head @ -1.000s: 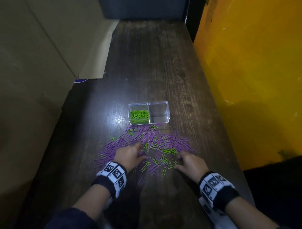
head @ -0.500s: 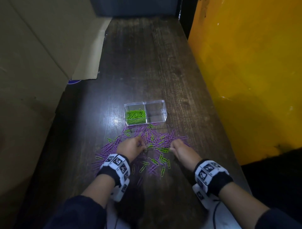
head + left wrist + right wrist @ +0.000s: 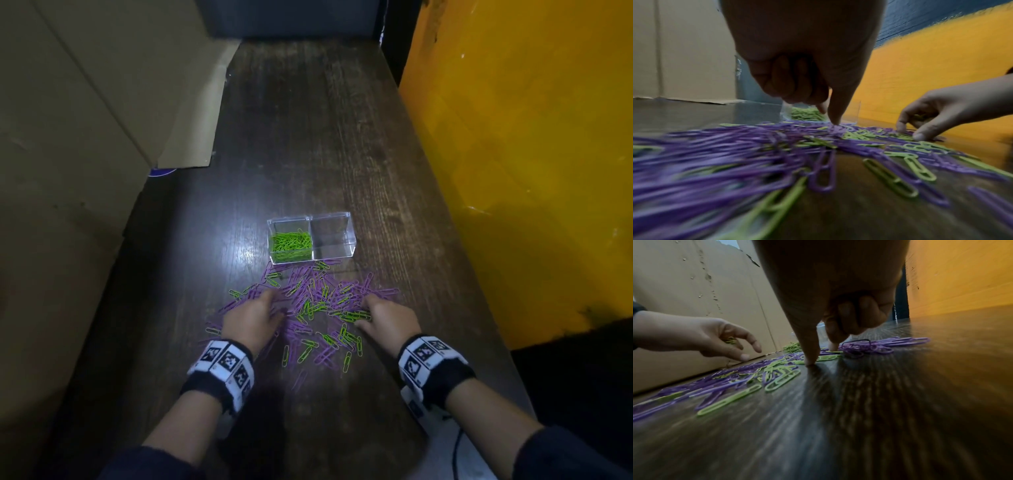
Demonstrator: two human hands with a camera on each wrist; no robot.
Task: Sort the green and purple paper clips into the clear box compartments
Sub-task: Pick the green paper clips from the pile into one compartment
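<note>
- A clear box [image 3: 310, 237] with two compartments is seen on a dark wooden table [image 3: 308, 137]; every place below is given relative to this box.
- The box's left compartment is filled with green paper clips [image 3: 291, 243]; no clips can be made out in its right compartment.
- Just in front of the box, a mixed scatter of purple paper clips [image 3: 301, 294] and loose green clips [image 3: 342, 337] is spread flat on the table, reaching nearly to the box's front wall.
- The left hand [image 3: 251, 320] is lowered onto the scatter in front of the box and to its left. In the left wrist view, thumb and forefinger are brought down to the purple clips while the other fingers are curled in; green clips are seen tucked in the palm [image 3: 730, 341].
- The right hand [image 3: 387, 320] is set on the scatter in front of the box and to its right. Its thumb tip [image 3: 810, 361] is pressed to the table and its forefinger rests on a green clip; whether that clip is pinched cannot be told.
- Cardboard [image 3: 85, 102] stands left of the box, a yellow wall [image 3: 531, 137] right of it.
</note>
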